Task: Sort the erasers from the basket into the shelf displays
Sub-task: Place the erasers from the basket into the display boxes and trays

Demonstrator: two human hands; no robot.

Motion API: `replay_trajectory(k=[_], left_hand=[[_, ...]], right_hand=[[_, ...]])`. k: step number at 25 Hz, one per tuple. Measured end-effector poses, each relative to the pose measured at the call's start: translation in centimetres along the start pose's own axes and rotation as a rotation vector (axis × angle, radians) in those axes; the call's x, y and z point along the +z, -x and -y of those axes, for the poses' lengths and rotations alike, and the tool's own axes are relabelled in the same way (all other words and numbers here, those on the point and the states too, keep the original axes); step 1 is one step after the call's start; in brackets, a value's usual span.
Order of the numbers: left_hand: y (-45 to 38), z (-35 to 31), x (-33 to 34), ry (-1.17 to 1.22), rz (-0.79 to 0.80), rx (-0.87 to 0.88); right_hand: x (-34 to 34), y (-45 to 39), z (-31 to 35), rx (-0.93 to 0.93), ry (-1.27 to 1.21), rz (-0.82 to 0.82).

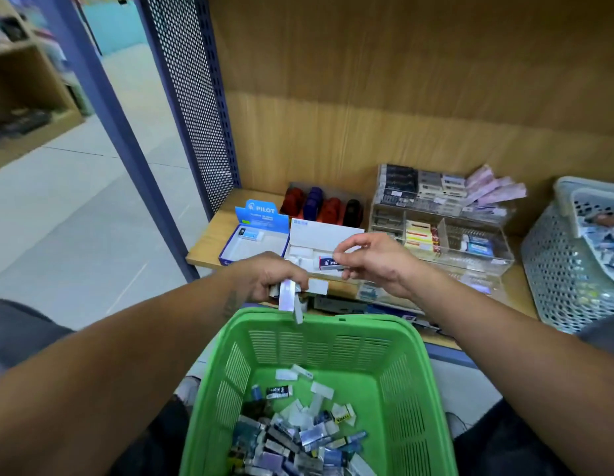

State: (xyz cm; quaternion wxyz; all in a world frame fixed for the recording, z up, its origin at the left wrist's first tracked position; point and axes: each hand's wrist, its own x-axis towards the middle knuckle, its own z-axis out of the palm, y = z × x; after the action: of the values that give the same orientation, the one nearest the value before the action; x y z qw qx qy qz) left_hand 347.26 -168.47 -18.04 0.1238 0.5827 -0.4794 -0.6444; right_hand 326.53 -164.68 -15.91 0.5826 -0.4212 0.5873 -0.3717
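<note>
A green plastic basket (415,379) sits in front of me with several wrapped erasers (298,441) heaped at its bottom. Above the basket's far rim, my left hand (267,274) grips a small bunch of wrapped erasers (287,297), some hanging down. My right hand (374,262) pinches a white eraser with a blue sleeve (327,262) over the white display box (329,237) on the shelf. To the left of that box stands a blue Pilot display box (257,235) with one eraser (251,234) in it.
A clear acrylic organiser (446,221) with boxed stationery stands right of the white box. Red, blue and black items (319,204) stand behind. A grey lattice basket (566,269) sits at the shelf's right end. A perforated blue panel (192,108) bounds the shelf on the left.
</note>
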Motion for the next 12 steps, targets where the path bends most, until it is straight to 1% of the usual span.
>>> replay_trajectory(k=[2, 6, 8, 11, 12], left_hand=[[-0.6, -0.3, -2.0, 0.040, -0.058, 0.005], [-2.2, 0.4, -6.9, 0.153, -0.166, -0.009], [-3.1, 1.1, -9.5, 0.212, -0.183, -0.023], [-4.3, 2.0, -12.7, 0.298, -0.189, -0.071], [-4.4, 2.1, -13.4, 0.313, -0.179, -0.077]], right_hand=[[1.8, -2.0, 0.1, -0.033, -0.052, -0.056], [6.0, -7.1, 0.0, -0.105, 0.037, -0.148], [7.9, -9.6, 0.1, -0.142, 0.176, -0.187], [9.6, -12.6, -0.1, -0.263, 0.505, -0.262], [9.8, -13.2, -0.2, -0.287, 0.570, -0.278]])
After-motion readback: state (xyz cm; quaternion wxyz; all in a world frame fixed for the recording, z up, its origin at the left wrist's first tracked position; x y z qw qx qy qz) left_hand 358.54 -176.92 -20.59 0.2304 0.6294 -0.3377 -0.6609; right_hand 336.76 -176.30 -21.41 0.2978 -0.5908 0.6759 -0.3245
